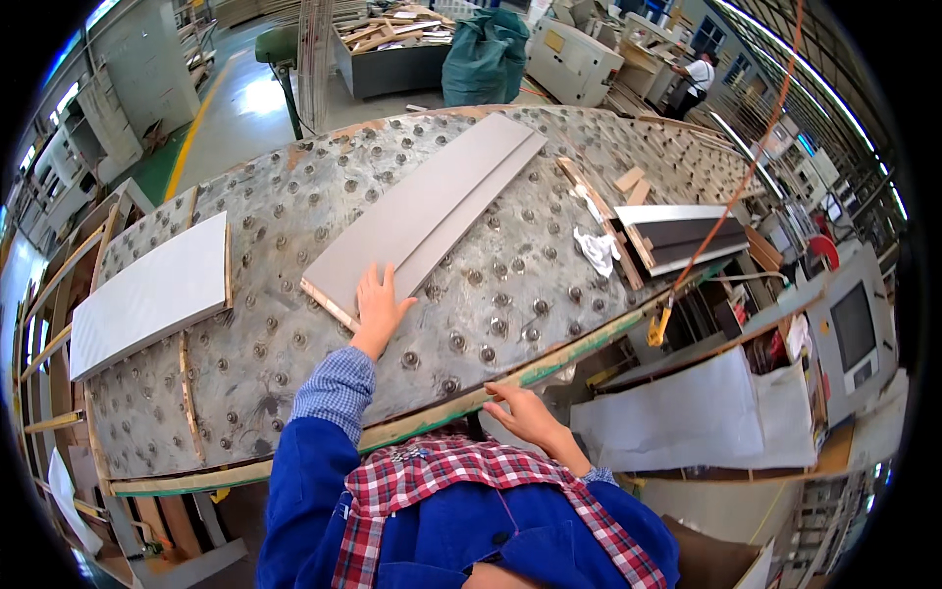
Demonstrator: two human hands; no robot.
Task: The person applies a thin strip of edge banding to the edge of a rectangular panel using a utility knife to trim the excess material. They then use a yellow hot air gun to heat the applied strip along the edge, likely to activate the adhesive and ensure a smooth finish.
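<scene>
My left hand (pixel 380 306) lies with fingers spread on the near end of a long grey board (pixel 412 201). A narrower grey strip shows along the board's right side, set off by a lengthwise step or seam; whether it is a second board I cannot tell. The near end has a bare wood-coloured edge. My right hand (pixel 528 417) is at the table's front edge, fingers loosely bent and apart, with nothing visible in them. Under the board is a metal table (pixel 324 211) studded with many small round ball-like knobs.
A white panel (pixel 157 290) lies on the table's left. Toward the right are a white rag (pixel 597 250), wood strips (pixel 603 221) and stacked dark and white panels (pixel 687 236). An orange hose with a yellow tool (pixel 659 326) hangs there. A person (pixel 695 83) stands at machines behind.
</scene>
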